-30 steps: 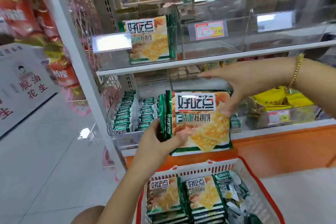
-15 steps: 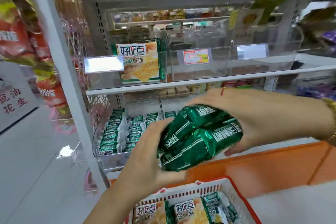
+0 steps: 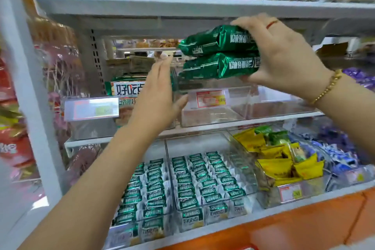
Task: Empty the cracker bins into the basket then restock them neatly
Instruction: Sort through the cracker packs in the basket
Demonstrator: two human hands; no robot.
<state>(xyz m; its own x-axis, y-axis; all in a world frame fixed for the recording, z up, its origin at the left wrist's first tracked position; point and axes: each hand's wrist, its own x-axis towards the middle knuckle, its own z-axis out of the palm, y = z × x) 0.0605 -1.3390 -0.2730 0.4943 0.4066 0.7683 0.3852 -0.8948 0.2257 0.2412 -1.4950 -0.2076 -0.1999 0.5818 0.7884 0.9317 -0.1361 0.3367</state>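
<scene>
My right hand (image 3: 282, 55) grips two stacked green cracker packs (image 3: 219, 55), held edge-on above the clear middle bin (image 3: 209, 115) on the middle shelf. My left hand (image 3: 160, 95) is flat with straight fingers, raised in front of the wall between the left bin (image 3: 91, 128) and the middle bin, holding nothing. One cracker pack (image 3: 127, 89) stands upright in the left bin, partly hidden behind my left hand. The middle bin looks empty. Only a sliver of the red basket's rim (image 3: 247, 247) shows at the bottom edge.
On the lower shelf, bins hold rows of small green-and-white cracker packets (image 3: 194, 184), then yellow packets (image 3: 284, 166) and blue ones (image 3: 341, 158) to the right. A white shelf board (image 3: 182, 4) hangs close above my hands. An upright white post (image 3: 26, 79) stands at the left.
Both hands rose from basket height to the middle shelf. My left hand let go of the green packs; my right hand alone carries them up over the middle bin. The view tilted upward.
</scene>
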